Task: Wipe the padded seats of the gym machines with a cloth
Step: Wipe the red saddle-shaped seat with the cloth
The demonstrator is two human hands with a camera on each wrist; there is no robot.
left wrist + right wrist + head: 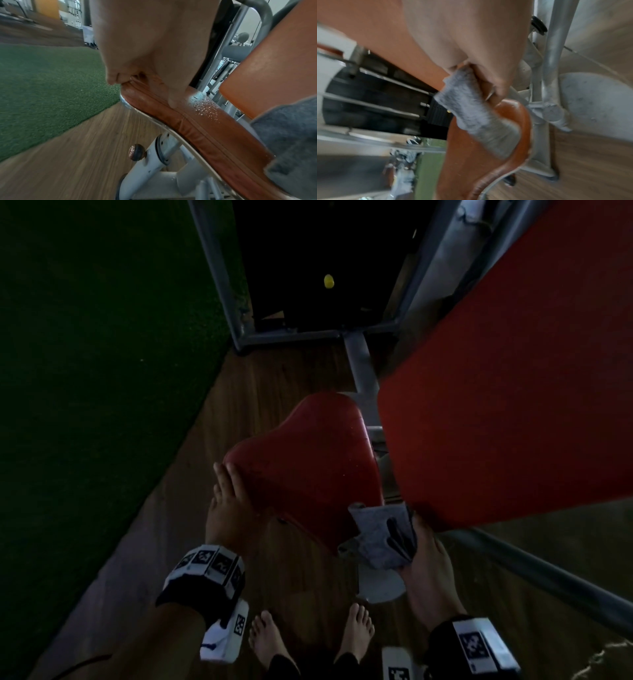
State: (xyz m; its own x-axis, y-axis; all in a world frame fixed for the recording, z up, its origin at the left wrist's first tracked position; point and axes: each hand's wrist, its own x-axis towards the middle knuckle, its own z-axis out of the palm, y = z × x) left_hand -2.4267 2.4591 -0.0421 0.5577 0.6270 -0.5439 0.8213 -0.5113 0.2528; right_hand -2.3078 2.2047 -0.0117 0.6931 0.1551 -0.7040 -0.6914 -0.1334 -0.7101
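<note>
1. Counting: one red seat (308,460), one red backrest (513,392), one grey cloth (380,534), two hands.
2. Seat lies between the hands; droplets sit on its top.
3. Left hand (227,508) rests on the seat's left edge, fingers seemingly straight. Right hand (428,570) pinches the cloth at the seat's near right corner.

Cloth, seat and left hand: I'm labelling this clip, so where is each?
cloth (380,537), head view, middle of the grey fabric.
seat (308,460), head view, top of the red pad.
left hand (227,508), head view, back of the hand.
</note>
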